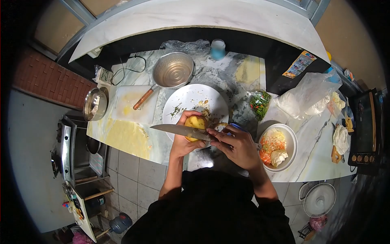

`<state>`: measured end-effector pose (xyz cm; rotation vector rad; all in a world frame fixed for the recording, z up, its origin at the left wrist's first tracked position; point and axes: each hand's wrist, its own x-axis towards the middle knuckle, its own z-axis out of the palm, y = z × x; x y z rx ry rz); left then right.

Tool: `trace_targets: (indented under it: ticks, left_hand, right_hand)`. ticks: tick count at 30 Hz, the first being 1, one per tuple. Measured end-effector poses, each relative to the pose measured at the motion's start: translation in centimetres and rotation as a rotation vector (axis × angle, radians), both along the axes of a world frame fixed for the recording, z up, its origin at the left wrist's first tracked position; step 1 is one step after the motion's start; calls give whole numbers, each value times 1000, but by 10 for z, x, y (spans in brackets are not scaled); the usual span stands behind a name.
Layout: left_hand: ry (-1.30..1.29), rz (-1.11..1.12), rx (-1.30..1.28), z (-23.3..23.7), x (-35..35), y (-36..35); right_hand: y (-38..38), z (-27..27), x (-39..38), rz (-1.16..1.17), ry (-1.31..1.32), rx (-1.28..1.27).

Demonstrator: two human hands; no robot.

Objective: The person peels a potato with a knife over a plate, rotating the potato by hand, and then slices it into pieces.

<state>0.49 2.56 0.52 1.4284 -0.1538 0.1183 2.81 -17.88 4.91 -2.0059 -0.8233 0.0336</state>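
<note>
My left hand (pixel 183 143) is wrapped round a partly peeled yellow potato (pixel 196 121), above a white plate (pixel 170 99). A large kitchen knife (pixel 172 129) lies across the front of the potato, its tip pointing left. My right hand (pixel 239 147) grips the knife at the handle end, and the handle itself is mostly hidden by the fingers. Brown peelings (pixel 205 109) and a few green sprigs (pixel 176 110) lie on the plate. A curl of peel (pixel 220 126) shows just beyond my right fingers.
Right of my hands stands a white bowl (pixel 294 142) of chopped orange and pale food. Behind it lie bagged green and red chillies (pixel 260 103). A saucepan (pixel 174 70), a cutting board (pixel 132 101) and a metal bowl (pixel 94 105) are at the left. An oven (pixel 362 126) borders the right.
</note>
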Motion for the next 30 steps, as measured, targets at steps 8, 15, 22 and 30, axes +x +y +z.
trace_targets:
  ticks: [8,15,22,30]
  left_hand:
    - [-35,-3,0,2,-2,2]
    - [-41,27,-60,5,-3,-3]
    - [-105,-26,14,5,-2,2]
    - [-101,-43,-11,9,-3,1]
  right_hand:
    - [0,7,-2,14,-73,-4]
    - [-1,10,-3,-26,-136,-34]
    - [-1,8,-4,-8,-158,-14]
    - [0,6,-5,-40,-186,-43]
